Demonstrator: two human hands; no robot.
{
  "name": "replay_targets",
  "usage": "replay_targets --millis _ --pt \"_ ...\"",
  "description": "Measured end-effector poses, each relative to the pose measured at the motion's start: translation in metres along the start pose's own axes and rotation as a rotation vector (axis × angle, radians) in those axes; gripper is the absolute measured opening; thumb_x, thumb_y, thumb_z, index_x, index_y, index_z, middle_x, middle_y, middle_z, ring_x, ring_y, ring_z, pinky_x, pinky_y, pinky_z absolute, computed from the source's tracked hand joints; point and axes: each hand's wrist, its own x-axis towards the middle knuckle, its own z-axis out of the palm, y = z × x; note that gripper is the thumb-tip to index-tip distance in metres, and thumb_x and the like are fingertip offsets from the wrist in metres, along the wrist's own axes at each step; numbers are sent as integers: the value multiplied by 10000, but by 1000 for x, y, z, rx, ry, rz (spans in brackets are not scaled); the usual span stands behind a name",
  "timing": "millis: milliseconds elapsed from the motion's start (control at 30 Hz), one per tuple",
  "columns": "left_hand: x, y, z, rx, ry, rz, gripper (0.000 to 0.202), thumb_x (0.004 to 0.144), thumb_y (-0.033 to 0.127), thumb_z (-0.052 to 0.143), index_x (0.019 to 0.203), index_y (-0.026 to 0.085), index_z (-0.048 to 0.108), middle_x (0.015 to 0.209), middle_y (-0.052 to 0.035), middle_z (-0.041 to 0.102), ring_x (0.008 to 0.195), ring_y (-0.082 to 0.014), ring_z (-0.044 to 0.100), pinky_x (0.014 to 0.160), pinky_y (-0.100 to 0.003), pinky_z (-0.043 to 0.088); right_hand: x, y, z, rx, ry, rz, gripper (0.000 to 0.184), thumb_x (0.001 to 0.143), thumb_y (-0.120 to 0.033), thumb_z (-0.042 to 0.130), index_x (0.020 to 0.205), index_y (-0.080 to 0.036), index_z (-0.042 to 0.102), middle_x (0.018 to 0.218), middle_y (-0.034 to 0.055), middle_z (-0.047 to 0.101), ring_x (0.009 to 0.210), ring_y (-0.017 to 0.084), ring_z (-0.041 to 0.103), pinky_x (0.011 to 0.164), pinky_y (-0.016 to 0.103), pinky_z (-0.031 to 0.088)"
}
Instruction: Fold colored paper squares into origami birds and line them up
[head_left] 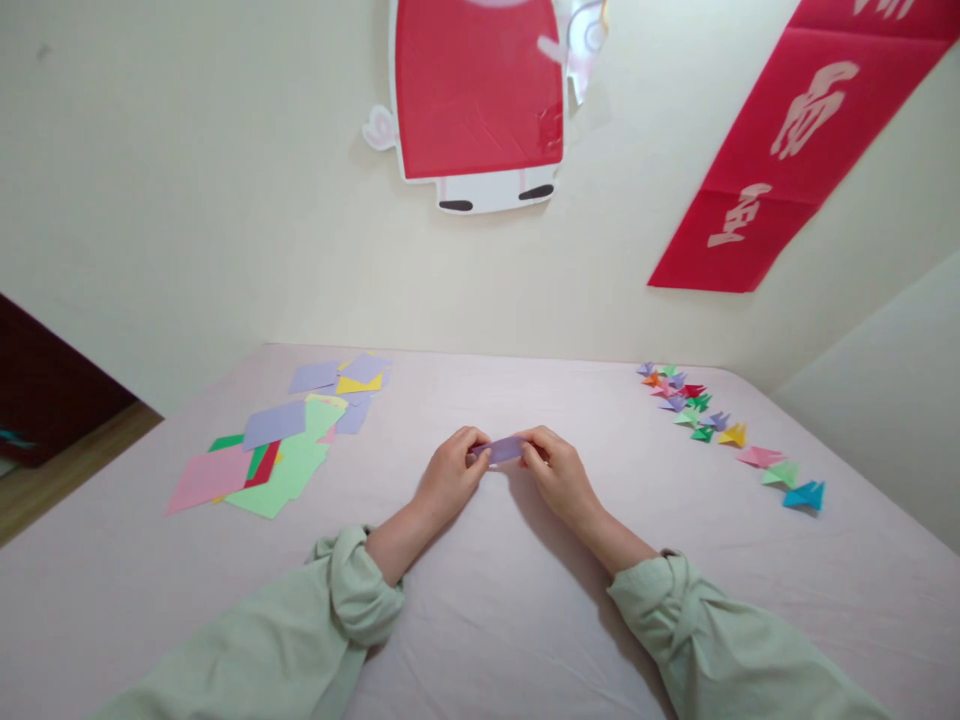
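Note:
A small folded strip of purple paper [504, 450] is held between both hands just above the pale pink cloth surface [480, 620]. My left hand [450, 472] pinches its left end, fingers curled closed. My right hand [556, 470] pinches its right end the same way. Both arms wear light green sleeves rolled at the wrist.
Loose flat sheets of coloured paper [277, 450] lie spread at the left. A row of several small folded paper shapes [720, 425] runs along the right side. A wall with a red cartoon cut-out [480, 100] and a red banner [780, 140] stands behind.

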Motion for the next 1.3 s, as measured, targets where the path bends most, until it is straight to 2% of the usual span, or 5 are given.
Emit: replay_targets --millis 200,367,567,833,1300 --pt "-3 11 -4 182 -20 136 160 893 234 498 807 190 625 815 -31 599 805 -169 545 754 -292 409 -5 -7 -2 -214 -51 -159 227 866 -146 455 938 -214 660 848 35 615 746 160 554 678 279 410" --pt "-1 16 1 -121 25 -44 211 893 283 503 795 173 654 794 -22 611 779 -149 564 714 -254 426 0 -7 3 73 -9 9 213 830 -254 554 1031 -191 576 916 35 615 746 156 551 697 286 439" --pt "-1 17 11 -359 25 -221 220 842 338 553 767 157 652 761 -14 637 731 -142 556 684 -237 432 2 -2 15 354 -41 147 199 773 -343 610 766 -196 475 699 -36 499 659 133 493 609 249 400" --pt "-1 18 8 -360 17 -270 238 831 359 555 750 154 647 725 -5 626 670 -128 524 630 -224 402 4 -2 9 400 -12 225 246 773 -397 587 667 -199 489 617 -32 492 619 129 460 610 250 379" --pt "0 12 10 -366 -70 -247 244 827 369 565 744 155 647 718 -7 617 699 -144 530 677 -241 408 3 0 7 397 39 226 323 837 -464 533 658 -197 506 615 -26 455 609 131 445 584 246 381"
